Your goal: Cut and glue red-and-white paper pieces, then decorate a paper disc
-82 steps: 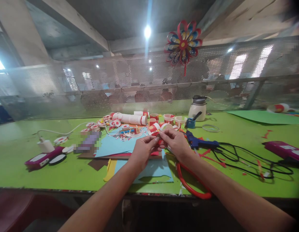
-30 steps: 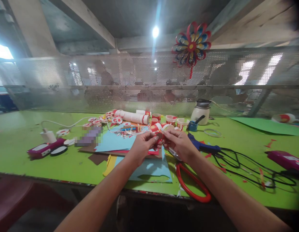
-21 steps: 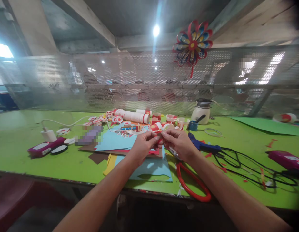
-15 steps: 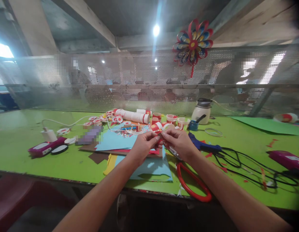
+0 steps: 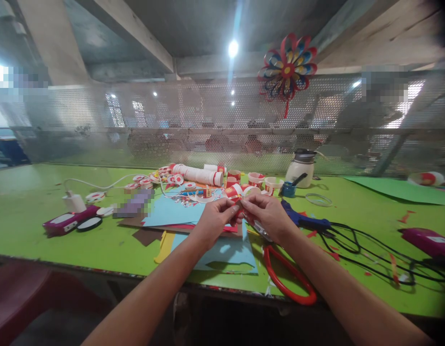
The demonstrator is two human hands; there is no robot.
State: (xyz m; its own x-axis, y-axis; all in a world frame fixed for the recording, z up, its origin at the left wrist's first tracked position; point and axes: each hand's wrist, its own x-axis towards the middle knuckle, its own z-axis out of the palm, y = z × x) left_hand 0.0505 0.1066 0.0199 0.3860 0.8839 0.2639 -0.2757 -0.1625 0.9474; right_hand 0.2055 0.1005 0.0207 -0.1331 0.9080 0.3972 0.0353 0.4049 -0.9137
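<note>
My left hand and my right hand meet over the near middle of the table. Thumbs and fingertips of both pinch a small dark red piece, seemingly paper and mostly covered by the fingers. Just beyond them lie cut red-and-white paper cups. Below the hands, light blue paper sheets lie on the tabletop. Scissors with red handles rest under my right wrist, their blades partly hidden. To the right is a blue glue gun with a black cord.
On the green table stand a beige jug and a small blue pot. White rolls lie at the back. A magenta power strip sits left. A perforated metal screen rises behind; a paper flower hangs there.
Both hands stay together with the small piece between their fingertips, which shows darker and slightly turned now. The whole view has shifted very slightly.
</note>
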